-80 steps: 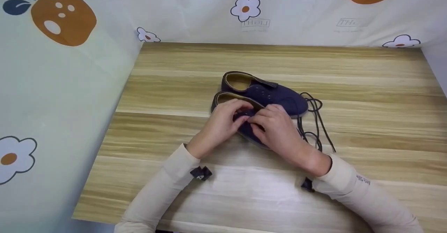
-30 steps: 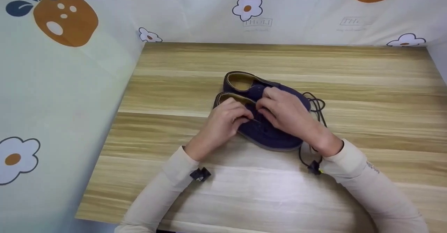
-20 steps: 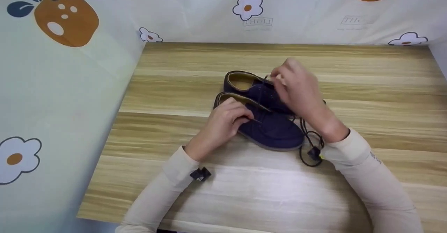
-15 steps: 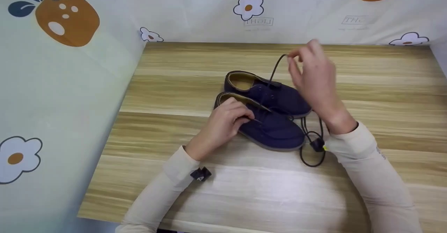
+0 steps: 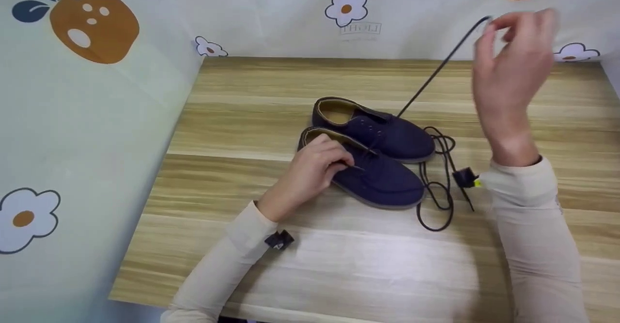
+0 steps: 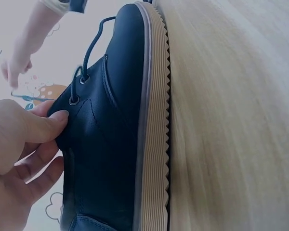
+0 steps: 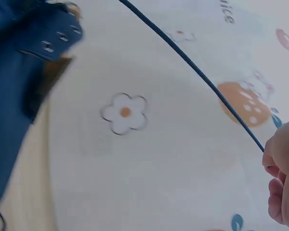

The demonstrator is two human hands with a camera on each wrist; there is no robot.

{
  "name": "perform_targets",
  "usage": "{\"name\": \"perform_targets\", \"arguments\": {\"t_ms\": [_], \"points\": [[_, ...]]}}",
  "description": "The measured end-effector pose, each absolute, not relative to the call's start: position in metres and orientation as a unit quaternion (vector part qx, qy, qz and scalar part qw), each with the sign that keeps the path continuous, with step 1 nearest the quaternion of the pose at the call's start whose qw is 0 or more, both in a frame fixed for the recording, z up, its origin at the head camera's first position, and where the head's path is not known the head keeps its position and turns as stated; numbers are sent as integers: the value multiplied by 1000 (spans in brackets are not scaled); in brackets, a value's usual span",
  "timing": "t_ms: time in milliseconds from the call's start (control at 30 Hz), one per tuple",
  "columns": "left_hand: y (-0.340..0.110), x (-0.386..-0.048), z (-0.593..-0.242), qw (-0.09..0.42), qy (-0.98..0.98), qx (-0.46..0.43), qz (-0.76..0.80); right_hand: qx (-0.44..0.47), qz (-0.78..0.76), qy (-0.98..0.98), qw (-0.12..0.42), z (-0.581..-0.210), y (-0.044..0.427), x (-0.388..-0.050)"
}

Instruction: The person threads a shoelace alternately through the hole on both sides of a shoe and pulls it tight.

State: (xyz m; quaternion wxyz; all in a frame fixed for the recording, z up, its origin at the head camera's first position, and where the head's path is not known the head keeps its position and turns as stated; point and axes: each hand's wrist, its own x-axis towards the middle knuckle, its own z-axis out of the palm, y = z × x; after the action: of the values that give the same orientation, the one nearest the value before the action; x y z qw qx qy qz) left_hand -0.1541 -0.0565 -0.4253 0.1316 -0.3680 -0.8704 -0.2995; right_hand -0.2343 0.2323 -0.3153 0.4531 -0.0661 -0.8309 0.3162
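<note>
Two dark navy lace-up shoes lie side by side in the head view, toes to the right: a near shoe (image 5: 392,185) and a far shoe (image 5: 407,139). My left hand (image 5: 310,168) pinches the near shoe's eyelet flap between thumb and fingers; the left wrist view shows the thumb (image 6: 55,122) just beside an eyelet threaded with lace. Raised at the upper right, my right hand (image 5: 516,66) pinches the end of a dark shoelace (image 5: 443,64). In the right wrist view the shoelace (image 7: 202,74) runs taut to the fingers.
More loose dark lace (image 5: 436,187) lies looped on the wooden table (image 5: 252,105) beyond the toes. Small black devices sit at the left cuff (image 5: 279,239) and right cuff (image 5: 466,177). A patterned sheet (image 5: 271,13) hangs behind and at the left.
My right hand has left the near shoe and moved up and right, drawing the shoelace out long. My left hand stays at the near shoe's flap.
</note>
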Motion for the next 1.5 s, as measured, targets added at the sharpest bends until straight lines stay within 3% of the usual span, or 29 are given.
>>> {"name": "perform_targets", "arguments": {"t_ms": [167,300,433,733,867,1067,1167,1300,1400,1500], "points": [[-55,-155,-425,127,-873,-364,-299,-78,347,-787,504,-298,244,-229],[-54,-156,-426,125,-874,-360,-303,-36,373,-780,501,-303,228,-218],[-54,-156,-427,125,-874,-359,-303,61,389,-793,466,-320,201,-206],[-55,-156,-431,158,-866,-357,-314,333,413,-783,325,-352,154,-182],[-55,-156,-432,175,-863,-356,-313,353,478,-737,322,-345,143,-175],[-55,-156,-432,196,-863,-353,-302,308,602,-665,318,-333,126,-168],[-55,-154,-432,203,-863,-354,-296,277,654,-648,274,-336,120,-167],[-55,-152,-431,221,-866,-355,-273,234,658,-697,160,-350,115,-173],[-56,-148,-431,241,-865,-363,-250,213,584,-781,64,-366,113,-183],[-56,-145,-430,245,-857,-384,-242,218,462,-859,16,-379,112,-191]]}}
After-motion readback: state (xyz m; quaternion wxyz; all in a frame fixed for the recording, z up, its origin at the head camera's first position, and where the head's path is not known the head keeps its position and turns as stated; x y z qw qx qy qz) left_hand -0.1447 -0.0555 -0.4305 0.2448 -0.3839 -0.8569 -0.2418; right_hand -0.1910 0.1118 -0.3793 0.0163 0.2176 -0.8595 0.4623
